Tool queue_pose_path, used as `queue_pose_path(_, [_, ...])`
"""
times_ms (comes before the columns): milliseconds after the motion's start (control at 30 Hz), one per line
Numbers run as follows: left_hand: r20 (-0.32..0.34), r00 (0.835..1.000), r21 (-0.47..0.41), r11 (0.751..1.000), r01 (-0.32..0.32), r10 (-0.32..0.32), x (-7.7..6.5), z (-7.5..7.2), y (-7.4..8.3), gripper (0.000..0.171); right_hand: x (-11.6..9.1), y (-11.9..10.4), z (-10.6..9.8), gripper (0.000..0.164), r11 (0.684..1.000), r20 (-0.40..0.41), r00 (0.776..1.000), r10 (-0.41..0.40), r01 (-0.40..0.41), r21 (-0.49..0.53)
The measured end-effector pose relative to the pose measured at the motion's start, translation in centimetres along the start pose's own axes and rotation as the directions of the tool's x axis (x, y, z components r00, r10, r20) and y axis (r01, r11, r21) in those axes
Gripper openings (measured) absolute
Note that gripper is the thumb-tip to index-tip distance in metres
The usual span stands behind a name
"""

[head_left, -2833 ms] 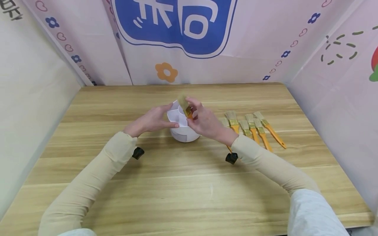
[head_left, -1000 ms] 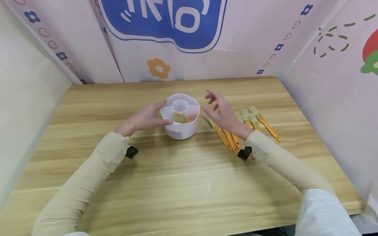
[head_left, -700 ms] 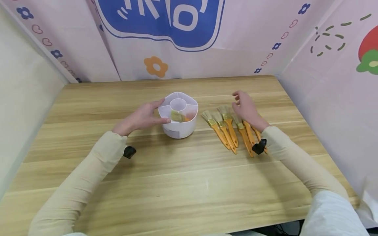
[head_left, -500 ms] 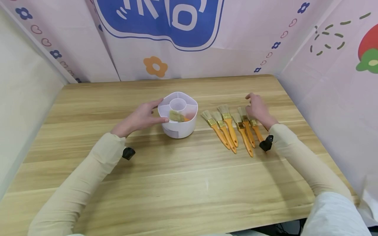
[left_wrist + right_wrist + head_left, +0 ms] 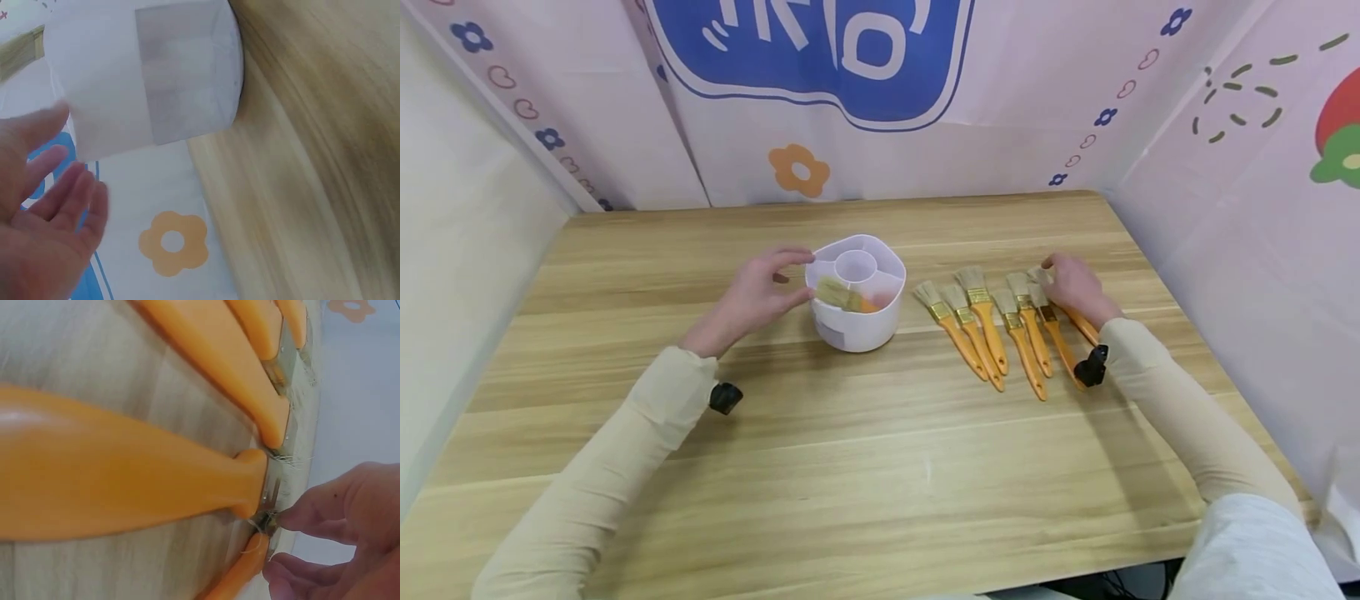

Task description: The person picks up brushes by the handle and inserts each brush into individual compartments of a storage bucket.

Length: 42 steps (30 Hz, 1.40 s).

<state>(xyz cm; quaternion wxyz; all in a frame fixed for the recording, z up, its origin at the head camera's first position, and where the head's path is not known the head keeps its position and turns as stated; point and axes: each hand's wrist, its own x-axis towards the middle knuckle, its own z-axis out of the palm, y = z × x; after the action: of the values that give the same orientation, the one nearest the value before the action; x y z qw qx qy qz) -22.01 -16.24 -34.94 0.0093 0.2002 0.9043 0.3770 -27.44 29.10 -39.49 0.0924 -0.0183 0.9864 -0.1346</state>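
A white round organizer with compartments around a centre cup stands on the table. In it lies one paintbrush with pale bristles and an orange handle. Beside the organizer's left rim is my left hand, fingers relaxed and slightly apart; in the left wrist view the thumb tip is close to its wall. My right hand reaches over the rightmost paintbrush, near its metal band. In the right wrist view the thumb and fingers lie on either side of that band, with a gap between them.
Several more paintbrushes with orange handles fan out on the wooden table, right of the organizer, bristles toward the back. A printed backdrop rises behind the table's far edge.
My right hand released a paintbrush into the organizer, then travelled right to the rightmost brush. My left hand has eased slightly off the organizer's rim.
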Motion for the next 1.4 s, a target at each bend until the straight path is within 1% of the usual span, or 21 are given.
queue_pose_path(100, [-0.051, 0.998, 0.005, 0.999, -0.044, 0.045, -0.3, 0.2, -0.2, 0.036, 0.2, 0.1, 0.3, 0.048, 1.0, 0.016, 1.0, 0.017, -0.017, -0.011])
queue_pose_path(167, [-0.074, 0.994, 0.005, 0.997, -0.075, 0.075, -0.5, 0.3, -0.3, 0.034, 0.2, 0.2, 0.4, 0.05, 1.0, 0.023, 0.999, 0.028, -0.028, -0.01])
queue_pose_path(233, [-0.072, 0.993, 0.002, 0.995, -0.095, 0.095, -0.6, 0.4, -0.5, 0.038, 0.3, 0.2, 0.4, 0.053, 0.999, 0.032, 0.999, 0.041, -0.041, -0.004])
queue_pose_path(300, [-0.044, 0.994, 0.001, 0.995, -0.096, 0.096, -0.8, 0.5, -0.6, 0.046, 0.3, 0.2, 0.4, 0.054, 0.999, 0.033, 0.998, 0.054, -0.054, -0.007])
queue_pose_path(433, [0.036, 0.997, 0.005, 0.998, -0.068, 0.068, -0.9, 0.6, -0.7, 0.066, 0.6, 0.1, 0.4, 0.057, 0.997, 0.008, 0.997, 0.074, -0.073, -0.032])
queue_pose_path(567, [0.066, 0.997, -0.003, 0.999, -0.052, 0.052, -0.7, 0.9, -0.6, 0.076, 0.7, 0.3, 0.4, 0.064, 0.994, -0.027, 0.996, 0.088, -0.09, -0.054])
queue_pose_path(700, [0.07, 0.997, -0.004, 0.999, -0.034, 0.034, -0.6, 1.1, -0.4, 0.081, 0.7, 0.6, 0.4, 0.065, 0.995, -0.025, 0.995, 0.095, -0.096, -0.043])
queue_pose_path(833, [0.07, 0.998, 0.01, 1.0, -0.01, 0.009, -0.6, 1.1, -0.1, 0.085, 0.6, 1.0, 0.1, 0.066, 0.997, -0.028, 0.996, 0.079, -0.079, -0.011])
queue_pose_path(967, [0.056, 0.998, 0.022, 1.0, 0.008, -0.009, -0.6, 1.2, 0.2, 0.088, 0.5, 1.0, -0.2, 0.062, 1.0, -0.082, 0.996, 0.027, -0.028, -0.003])
queue_pose_path(1133, [0.036, 0.999, 0.049, 0.999, 0.023, -0.024, -0.4, 1.2, 0.5, 0.088, 0.3, 0.5, -1.0, 0.058, 1.0, -0.111, 0.994, -0.01, 0.011, 0.011])
queue_pose_path(1300, [0.029, 0.999, 0.057, 0.998, 0.027, -0.028, -0.4, 1.3, 0.6, 0.088, 0.2, 0.1, -1.8, 0.058, 0.998, -0.152, 0.988, -0.021, 0.031, 0.062])
queue_pose_path(1400, [0.027, 0.999, 0.048, 0.998, 0.03, -0.031, -0.3, 1.4, 0.7, 0.088, 0.1, -0.1, -2.3, 0.059, 0.996, -0.177, 0.984, -0.005, 0.021, 0.086])
